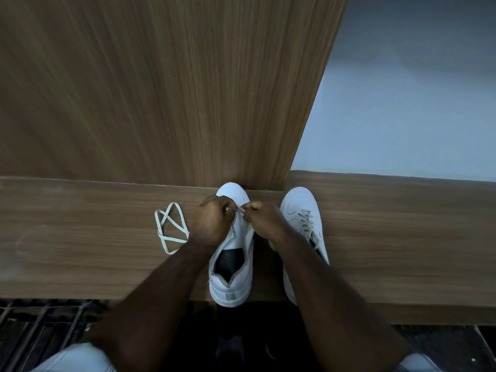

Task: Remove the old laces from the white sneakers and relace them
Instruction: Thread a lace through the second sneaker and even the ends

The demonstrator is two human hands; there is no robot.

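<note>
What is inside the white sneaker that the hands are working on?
Inside the middle sneaker only a dark lining shows through its opening. The toe end is hidden under the left hand and right hand, which pinch a lace.

You find no readable text, label, brand, number or sign anywhere in this view.
</note>
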